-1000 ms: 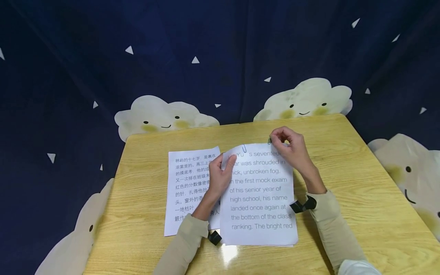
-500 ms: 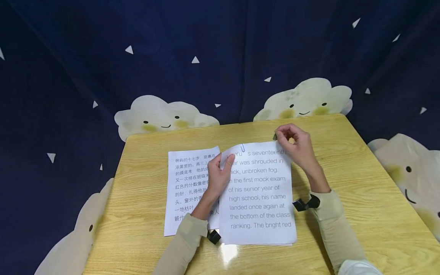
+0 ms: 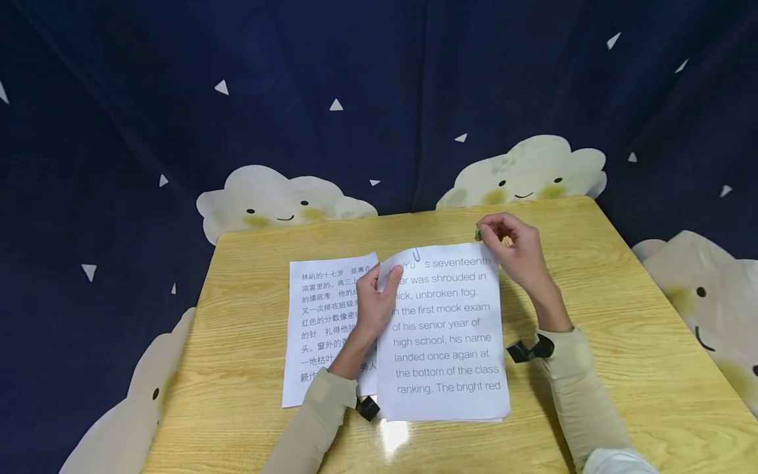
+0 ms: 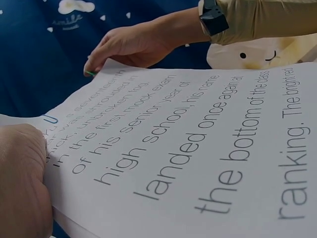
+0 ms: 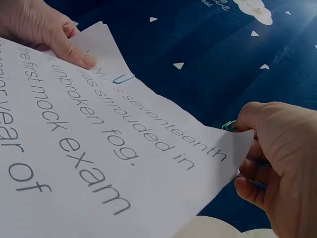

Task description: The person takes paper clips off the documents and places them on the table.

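Note:
My left hand [image 3: 376,306] grips the upper left edge of white sheets [image 3: 447,342] printed with large English text, thumb on top. A blue paper clip [image 5: 123,79] sits on their top edge, a little right of that thumb. At the upper right corner, my right hand [image 3: 524,257] pinches a green paper clip [image 5: 228,126] between thumb and index finger. The clip pokes out just beyond the top edge, and the sheet's corner overlaps the fingers in the right wrist view. The upper part of the sheets is lifted and curved.
Sheets with Chinese text [image 3: 328,316] lie on the wooden table [image 3: 237,349] to the left, partly covered by my left hand and the English sheets. Behind the table hangs a dark blue curtain [image 3: 385,79] with white clouds and triangles.
My right hand has moved right and slightly up along the top edge with the green paper clip. The English sheets have shifted slightly left; the left hand keeps its grip.

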{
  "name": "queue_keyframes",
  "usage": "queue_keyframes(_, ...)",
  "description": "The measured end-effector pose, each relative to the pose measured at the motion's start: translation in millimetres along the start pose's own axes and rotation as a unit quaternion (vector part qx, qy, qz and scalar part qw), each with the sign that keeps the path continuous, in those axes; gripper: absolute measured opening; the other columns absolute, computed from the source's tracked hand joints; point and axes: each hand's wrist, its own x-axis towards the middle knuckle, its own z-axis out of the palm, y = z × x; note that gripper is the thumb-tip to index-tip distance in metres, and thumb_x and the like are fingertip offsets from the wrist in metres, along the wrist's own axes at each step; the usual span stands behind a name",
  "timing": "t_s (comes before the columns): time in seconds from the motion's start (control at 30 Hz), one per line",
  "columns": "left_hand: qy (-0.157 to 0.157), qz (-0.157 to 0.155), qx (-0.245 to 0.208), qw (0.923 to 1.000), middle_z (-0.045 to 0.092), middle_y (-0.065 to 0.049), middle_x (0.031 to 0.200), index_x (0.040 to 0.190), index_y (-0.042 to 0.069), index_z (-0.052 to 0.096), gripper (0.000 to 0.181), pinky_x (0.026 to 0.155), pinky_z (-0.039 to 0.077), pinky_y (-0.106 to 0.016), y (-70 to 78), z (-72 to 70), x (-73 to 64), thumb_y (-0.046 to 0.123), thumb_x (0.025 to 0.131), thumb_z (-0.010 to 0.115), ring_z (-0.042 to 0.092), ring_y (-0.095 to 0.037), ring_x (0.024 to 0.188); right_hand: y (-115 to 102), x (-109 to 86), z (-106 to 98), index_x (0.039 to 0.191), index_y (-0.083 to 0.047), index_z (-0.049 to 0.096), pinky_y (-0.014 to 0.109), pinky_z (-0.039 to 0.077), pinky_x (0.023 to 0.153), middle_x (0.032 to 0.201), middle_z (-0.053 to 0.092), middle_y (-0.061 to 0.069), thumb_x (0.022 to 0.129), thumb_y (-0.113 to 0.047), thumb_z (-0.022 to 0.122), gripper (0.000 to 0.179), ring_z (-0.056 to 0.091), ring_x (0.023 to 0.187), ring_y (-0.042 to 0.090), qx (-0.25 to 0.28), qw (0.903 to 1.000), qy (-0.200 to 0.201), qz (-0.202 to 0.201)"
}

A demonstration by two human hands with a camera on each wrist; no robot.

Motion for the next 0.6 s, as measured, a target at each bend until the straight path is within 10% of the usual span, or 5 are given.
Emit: queue_keyframes(0.6,0.0,0.001,-0.002,1.0,0.071,-0.015,0.078,0.111,0.002,0.069,0.021,0.05,0.057,-0.032,1.4,-2.5,0.0,0.015,0.096,0.062,0.068,-0.027,0.058,2.6,0.9,-6.6,0.096,0.009,0.066,0.019,0.039,0.056,0.076,0.064,0.019,0.09,0.008,0.062,0.007,0.051,0.063,0.019,-0.019,0.9998,0.002,-0.008)
